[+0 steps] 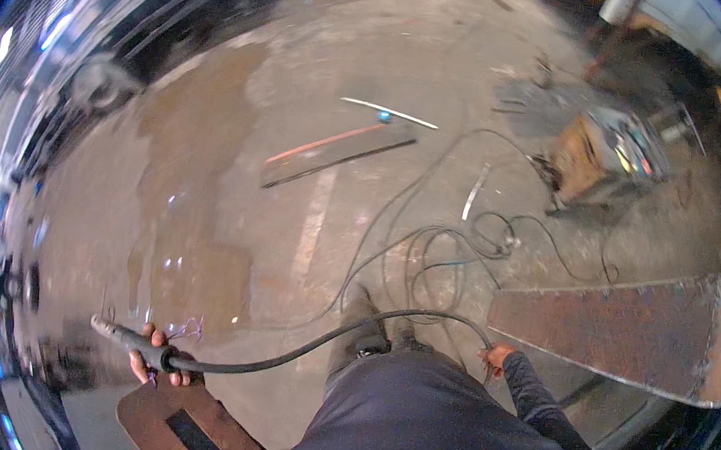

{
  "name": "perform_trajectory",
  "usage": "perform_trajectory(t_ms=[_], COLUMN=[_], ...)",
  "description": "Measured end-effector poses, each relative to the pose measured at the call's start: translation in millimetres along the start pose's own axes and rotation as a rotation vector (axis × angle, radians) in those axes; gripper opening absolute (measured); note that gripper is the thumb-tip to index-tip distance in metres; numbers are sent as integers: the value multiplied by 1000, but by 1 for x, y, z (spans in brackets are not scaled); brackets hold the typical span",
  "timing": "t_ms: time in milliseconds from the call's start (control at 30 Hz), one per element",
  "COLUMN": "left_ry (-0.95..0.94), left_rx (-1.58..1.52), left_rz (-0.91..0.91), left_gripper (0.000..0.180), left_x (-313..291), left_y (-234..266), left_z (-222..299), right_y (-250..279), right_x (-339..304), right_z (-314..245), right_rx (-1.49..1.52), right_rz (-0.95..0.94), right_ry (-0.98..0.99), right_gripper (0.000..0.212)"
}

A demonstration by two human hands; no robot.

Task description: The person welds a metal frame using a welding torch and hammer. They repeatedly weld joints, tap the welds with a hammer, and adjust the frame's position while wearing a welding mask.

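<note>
At the lower left, my left hand (147, 363) is closed around a grey welding electrode holder (123, 336), whose tip points up and left. A brown welding hand shield (156, 425) with a dark rectangular window covers my left wrist and forearm; whether my fingers grip it too is hidden. From the holder's rear end a thick black cable (308, 358) arches across in front of my body to the right. My right hand (498, 358) grips this cable near the narrow end of a rusty steel plate piece (609, 326).
Loops of cable (437, 261) lie on the concrete floor ahead of my feet. Farther off are a white strip (388, 111), an orange-red bar (325, 144) and a dark bar (341, 162). A box-like machine (585, 158) with tools on top stands at the right. Wet patches (201, 133) mark the left floor.
</note>
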State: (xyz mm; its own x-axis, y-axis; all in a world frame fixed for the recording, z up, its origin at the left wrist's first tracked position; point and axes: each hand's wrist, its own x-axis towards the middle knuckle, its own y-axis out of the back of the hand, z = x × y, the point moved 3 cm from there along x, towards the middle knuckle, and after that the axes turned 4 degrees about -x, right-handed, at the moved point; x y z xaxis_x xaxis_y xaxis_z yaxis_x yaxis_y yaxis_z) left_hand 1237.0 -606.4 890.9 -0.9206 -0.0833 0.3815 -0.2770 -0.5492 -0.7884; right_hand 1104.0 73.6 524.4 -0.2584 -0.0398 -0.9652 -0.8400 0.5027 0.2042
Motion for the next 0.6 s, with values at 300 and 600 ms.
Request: perform_trajectory(t_ms=[300, 600], left_ry=[265, 834], left_rx=[-120, -294], left_rz=[-118, -431], left_gripper=[57, 53], left_x=[232, 440], left_y=[121, 245], left_z=[-62, -165], right_y=[-74, -12], right_x=[19, -36], right_z=[-12, -155], right_rx=[396, 955], right_rz=[-197, -183], right_ry=[-135, -9], right_gripper=[56, 60])
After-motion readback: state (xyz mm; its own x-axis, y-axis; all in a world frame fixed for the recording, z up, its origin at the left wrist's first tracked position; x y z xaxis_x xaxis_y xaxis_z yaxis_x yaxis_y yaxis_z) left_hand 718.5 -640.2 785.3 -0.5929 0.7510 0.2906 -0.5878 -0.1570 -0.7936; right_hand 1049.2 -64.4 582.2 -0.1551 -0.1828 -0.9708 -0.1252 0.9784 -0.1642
